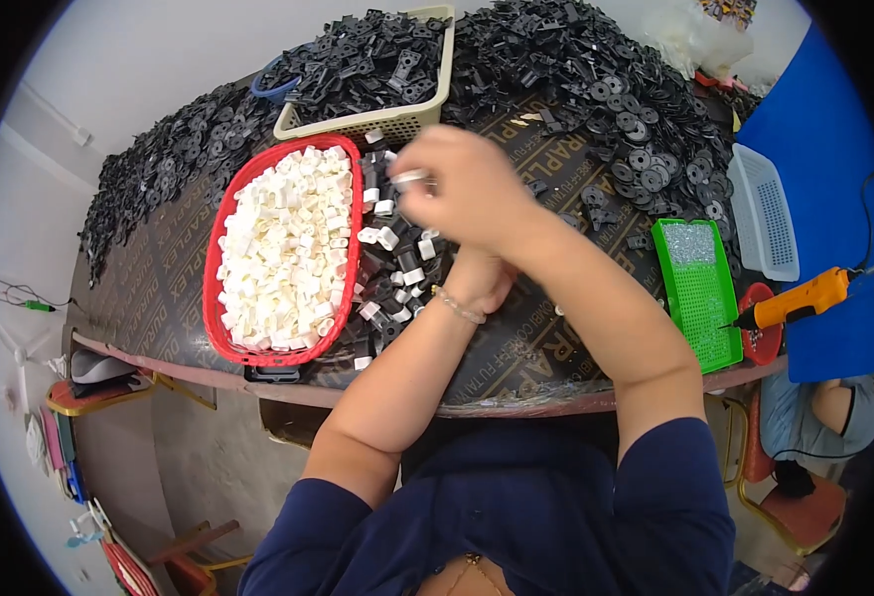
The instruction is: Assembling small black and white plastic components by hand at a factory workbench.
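My right hand [457, 184] reaches across to the left, over a small heap of black and white plastic pieces [397, 273]. Its fingertips pinch a small white piece [409, 177], just right of the red oval basket [215, 260] full of white plastic parts [283, 248]. My left hand [482, 283], with a thin bracelet at the wrist, lies on the dark table under my right forearm. It is mostly hidden, and I cannot see whether it holds anything.
A beige basket [445, 74] of black parts stands behind. Loose black parts [606, 89] cover the table's back and left. At right are a green tray [700, 308], an orange power screwdriver [804, 298], a small red bowl [763, 343] and a white basket [767, 214]. Another person [824, 412] sits at lower right.
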Demonstrator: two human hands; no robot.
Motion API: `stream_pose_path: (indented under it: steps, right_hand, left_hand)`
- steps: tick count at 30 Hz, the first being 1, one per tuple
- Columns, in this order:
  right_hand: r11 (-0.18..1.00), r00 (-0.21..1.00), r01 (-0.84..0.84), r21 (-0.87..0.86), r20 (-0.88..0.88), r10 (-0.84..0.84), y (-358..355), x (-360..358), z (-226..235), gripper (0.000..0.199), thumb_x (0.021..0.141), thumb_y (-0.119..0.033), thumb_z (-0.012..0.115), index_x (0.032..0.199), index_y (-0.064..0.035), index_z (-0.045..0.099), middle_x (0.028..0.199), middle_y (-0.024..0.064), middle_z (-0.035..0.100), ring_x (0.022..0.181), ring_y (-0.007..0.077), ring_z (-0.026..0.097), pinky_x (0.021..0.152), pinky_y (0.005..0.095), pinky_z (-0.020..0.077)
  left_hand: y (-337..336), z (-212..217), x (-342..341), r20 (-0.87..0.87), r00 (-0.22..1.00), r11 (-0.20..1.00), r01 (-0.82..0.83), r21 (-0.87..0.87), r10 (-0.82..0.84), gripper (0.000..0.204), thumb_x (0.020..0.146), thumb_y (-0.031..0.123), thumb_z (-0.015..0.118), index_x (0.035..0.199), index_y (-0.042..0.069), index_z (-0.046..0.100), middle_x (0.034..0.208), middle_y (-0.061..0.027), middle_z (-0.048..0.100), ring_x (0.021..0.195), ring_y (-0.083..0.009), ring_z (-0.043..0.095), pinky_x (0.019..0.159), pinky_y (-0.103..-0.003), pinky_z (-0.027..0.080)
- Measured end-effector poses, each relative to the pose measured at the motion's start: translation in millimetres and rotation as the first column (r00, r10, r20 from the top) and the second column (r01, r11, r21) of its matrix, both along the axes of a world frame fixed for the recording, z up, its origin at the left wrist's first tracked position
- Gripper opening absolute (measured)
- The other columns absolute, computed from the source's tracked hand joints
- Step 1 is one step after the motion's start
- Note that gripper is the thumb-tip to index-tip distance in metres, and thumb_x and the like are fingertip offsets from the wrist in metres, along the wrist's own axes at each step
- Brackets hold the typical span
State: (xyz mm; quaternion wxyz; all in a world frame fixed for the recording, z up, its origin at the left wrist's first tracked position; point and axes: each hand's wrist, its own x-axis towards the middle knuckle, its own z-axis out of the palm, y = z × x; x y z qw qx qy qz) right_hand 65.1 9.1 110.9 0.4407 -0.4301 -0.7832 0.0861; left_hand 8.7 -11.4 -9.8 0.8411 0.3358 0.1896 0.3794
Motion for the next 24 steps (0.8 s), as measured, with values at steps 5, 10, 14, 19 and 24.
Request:
stream_pose_path:
  steps: [5,10,14,19,24]
  right_hand:
    - [0.893,0.818,-0.023,-0.45,-0.522,-0.242,-51,94,-34,0.014,0.089,-0.002,0.065,0.103,0.0009,0.064,0.09,0.002,0.066,0.077,0.0059,0.06,0.069,0.0217,0.0488]
    - [0.779,0.551,-0.319,-0.54,-0.774,-0.311,-71,107,-77,0.02,0.087,-0.003,0.07,0.106,0.003,0.064,0.093,0.0071,0.069,0.081,0.011,0.065,0.073,0.0239,0.0525]
    - [0.76,0.524,-0.377,-0.53,-0.798,-0.297,-66,107,-87,0.023,0.087,-0.002,0.071,0.108,0.0033,0.064,0.094,0.009,0.069,0.082,0.0129,0.066,0.073,0.0253,0.0541]
    - [0.76,0.471,-0.42,-0.496,-0.835,-0.285,-68,109,-93,0.022,0.088,-0.002,0.071,0.108,0.004,0.064,0.096,0.0104,0.069,0.082,0.0141,0.067,0.074,0.0262,0.0547]
    - [0.759,0.432,-0.432,-0.487,-0.851,-0.3,-71,109,-84,0.022,0.088,-0.001,0.07,0.108,0.0044,0.065,0.095,0.0104,0.069,0.081,0.0139,0.066,0.074,0.0259,0.0544]
  left_hand:
    - [-10,31,1,0.113,0.964,0.965,-0.227,-0.129,0.242,0.036,0.096,0.007,0.064,0.127,0.012,0.046,0.109,-0.0049,0.066,0.095,-0.0167,0.065,0.084,-0.034,0.053]
    - [-7,15,0,0.129,0.95,0.959,-0.276,-0.072,0.283,0.037,0.094,0.007,0.067,0.124,0.012,0.045,0.105,-0.0064,0.067,0.093,-0.0162,0.065,0.08,-0.032,0.052]
    - [-5,12,2,0.135,0.939,0.948,-0.318,-0.013,0.317,0.037,0.093,0.003,0.067,0.122,0.009,0.045,0.103,-0.0078,0.067,0.09,-0.0161,0.066,0.077,-0.03,0.053]
    - [-10,13,3,0.097,0.934,0.934,-0.35,0.07,0.343,0.028,0.095,0.006,0.065,0.119,0.01,0.051,0.108,-0.0069,0.067,0.094,-0.016,0.063,0.083,-0.031,0.05]
    - [-9,16,3,0.1,0.932,0.937,-0.348,-0.02,0.348,0.035,0.094,0.004,0.067,0.121,0.008,0.047,0.103,-0.008,0.066,0.089,-0.0156,0.064,0.08,-0.031,0.053]
